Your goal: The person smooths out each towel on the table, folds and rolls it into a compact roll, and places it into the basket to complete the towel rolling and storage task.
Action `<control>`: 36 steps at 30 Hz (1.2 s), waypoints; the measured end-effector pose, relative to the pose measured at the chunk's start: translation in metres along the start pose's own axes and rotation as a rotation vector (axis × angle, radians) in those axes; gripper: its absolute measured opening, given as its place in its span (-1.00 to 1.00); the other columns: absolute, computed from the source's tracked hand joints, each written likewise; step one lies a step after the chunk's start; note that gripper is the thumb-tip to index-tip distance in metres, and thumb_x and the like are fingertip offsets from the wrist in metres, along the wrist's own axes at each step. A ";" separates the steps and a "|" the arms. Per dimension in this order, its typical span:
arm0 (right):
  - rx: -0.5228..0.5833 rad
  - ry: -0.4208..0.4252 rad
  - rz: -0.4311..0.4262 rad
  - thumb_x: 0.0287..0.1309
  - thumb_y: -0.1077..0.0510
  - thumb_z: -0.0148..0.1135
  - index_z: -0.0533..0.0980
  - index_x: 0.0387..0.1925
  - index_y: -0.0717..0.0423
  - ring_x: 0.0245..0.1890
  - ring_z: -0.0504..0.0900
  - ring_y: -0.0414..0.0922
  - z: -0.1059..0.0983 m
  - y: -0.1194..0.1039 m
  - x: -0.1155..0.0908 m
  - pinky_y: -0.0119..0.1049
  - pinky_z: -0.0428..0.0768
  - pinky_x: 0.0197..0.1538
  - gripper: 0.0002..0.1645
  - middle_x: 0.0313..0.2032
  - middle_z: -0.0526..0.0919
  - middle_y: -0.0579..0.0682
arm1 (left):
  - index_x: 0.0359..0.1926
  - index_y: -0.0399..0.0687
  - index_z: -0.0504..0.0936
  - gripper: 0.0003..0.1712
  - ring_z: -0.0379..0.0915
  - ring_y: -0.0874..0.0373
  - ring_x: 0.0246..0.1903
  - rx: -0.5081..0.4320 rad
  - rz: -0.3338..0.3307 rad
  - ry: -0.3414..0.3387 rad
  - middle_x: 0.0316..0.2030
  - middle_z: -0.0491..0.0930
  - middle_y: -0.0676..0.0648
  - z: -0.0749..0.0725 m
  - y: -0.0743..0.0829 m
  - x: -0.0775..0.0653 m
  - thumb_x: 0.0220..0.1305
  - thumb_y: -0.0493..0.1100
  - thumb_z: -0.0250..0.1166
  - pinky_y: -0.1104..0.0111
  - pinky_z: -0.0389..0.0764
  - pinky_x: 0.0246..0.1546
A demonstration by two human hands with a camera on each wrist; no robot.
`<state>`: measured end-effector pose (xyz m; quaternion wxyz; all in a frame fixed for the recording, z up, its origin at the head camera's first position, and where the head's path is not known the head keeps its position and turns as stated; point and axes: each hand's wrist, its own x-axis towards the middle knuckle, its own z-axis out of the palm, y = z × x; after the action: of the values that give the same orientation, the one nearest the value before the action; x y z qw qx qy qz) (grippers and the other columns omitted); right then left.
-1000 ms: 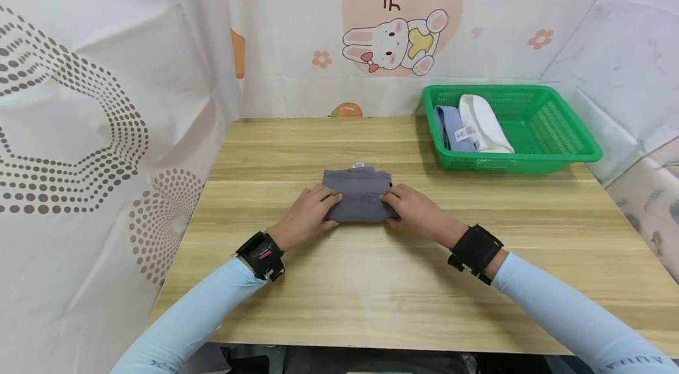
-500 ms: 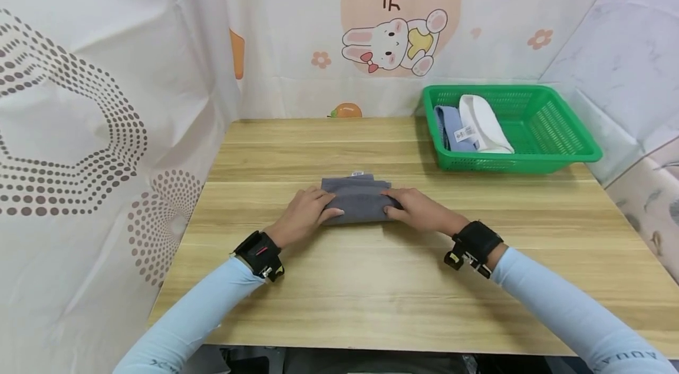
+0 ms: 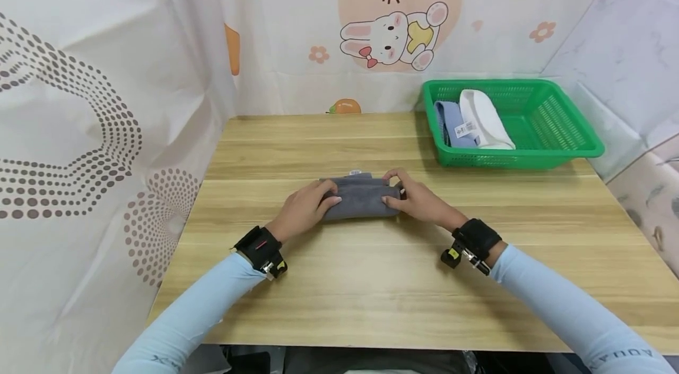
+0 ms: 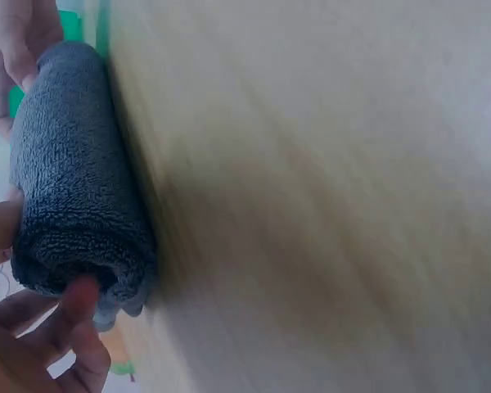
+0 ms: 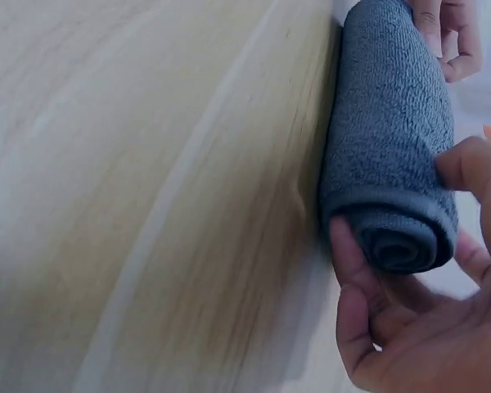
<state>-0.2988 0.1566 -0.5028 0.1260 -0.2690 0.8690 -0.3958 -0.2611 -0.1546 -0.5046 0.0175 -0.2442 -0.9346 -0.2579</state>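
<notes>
A grey towel (image 3: pixel 361 200), rolled into a thick cylinder at its near side, lies across the middle of the wooden table. Beyond the roll a short flat part with a white tag (image 3: pixel 355 172) still shows. My left hand (image 3: pixel 305 209) holds the roll's left end, thumb on the near side and fingers over the top. At the other end my right hand (image 3: pixel 421 200) grips the roll between thumb and fingers, its index finger arched above. Spiral layers of the towel roll (image 5: pixel 389 115) appear in the right wrist view, with fingertips at its end.
A green plastic basket (image 3: pixel 522 159) stands at the table's back right. Inside it lie a folded blue towel (image 3: pixel 455 123) and a white cloth (image 3: pixel 484 121). Printed curtains hang behind and to the left of the wooden table (image 3: pixel 350 285).
The towel has been rolled further, so the roll is thicker and less of the flat part shows. The right hand's fingers have shifted, with the index finger now raised higher.
</notes>
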 end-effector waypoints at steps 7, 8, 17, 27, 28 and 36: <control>-0.396 0.247 -0.387 0.25 0.23 0.44 0.67 -0.03 0.15 -0.19 0.57 0.07 0.008 0.000 0.004 -0.07 0.55 -0.15 -0.74 -0.10 0.58 0.18 | -0.05 0.05 0.65 -0.78 0.52 0.18 -0.29 -0.016 -0.004 0.062 -0.16 0.62 0.03 -0.001 0.001 0.002 0.53 0.05 0.22 0.23 0.55 -0.31; -0.448 0.261 -0.441 0.24 0.22 0.45 0.69 -0.04 0.18 -0.16 0.59 0.09 0.010 0.000 0.004 -0.04 0.56 -0.11 -0.73 -0.10 0.60 0.19 | -0.06 0.04 0.66 -0.78 0.53 0.17 -0.28 -0.018 -0.009 0.060 -0.17 0.63 0.03 -0.001 0.001 0.003 0.53 0.04 0.22 0.22 0.56 -0.30; -0.671 0.208 -0.454 0.02 -0.09 0.63 0.59 0.17 0.26 -0.04 0.52 0.13 0.014 0.001 0.000 0.00 0.51 0.06 -0.22 0.05 0.61 0.22 | -0.13 -0.16 0.80 -0.76 0.48 -0.03 -0.13 0.164 0.156 0.184 -0.16 0.64 -0.12 0.001 0.001 0.008 0.48 -0.09 0.30 0.18 0.53 -0.10; -0.504 0.087 -0.333 0.19 0.03 0.50 0.61 0.10 0.21 -0.13 0.53 0.03 0.001 -0.001 0.008 -0.10 0.55 -0.12 -0.48 -0.03 0.67 0.15 | 0.24 -0.19 0.65 -0.55 0.57 -0.04 0.01 0.216 0.260 0.123 0.02 0.67 -0.18 -0.001 0.011 0.000 0.44 -0.07 0.35 0.18 0.59 0.05; -0.477 0.077 -0.321 0.20 0.02 0.48 0.62 0.10 0.20 -0.11 0.56 0.02 0.000 0.000 0.008 -0.09 0.57 -0.11 -0.49 -0.03 0.69 0.13 | 0.28 -0.23 0.62 -0.44 0.56 -0.06 0.05 0.229 0.261 0.098 0.07 0.65 -0.20 -0.002 0.011 0.000 0.39 0.00 0.39 0.16 0.57 0.08; -0.243 -0.067 -0.222 0.41 -0.05 0.28 0.69 0.09 0.08 -0.07 0.68 -0.14 0.003 0.004 0.013 -0.12 0.61 -0.01 -0.61 -0.06 0.74 -0.06 | 0.38 -0.23 0.50 -0.17 0.47 -0.04 0.19 0.137 0.105 -0.101 0.18 0.58 -0.16 -0.004 0.003 -0.004 0.27 0.19 0.44 0.06 0.50 0.16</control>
<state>-0.3095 0.1492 -0.5079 0.0767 -0.3897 0.8707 -0.2901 -0.2570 -0.1560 -0.4999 0.0004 -0.3036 -0.9358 -0.1792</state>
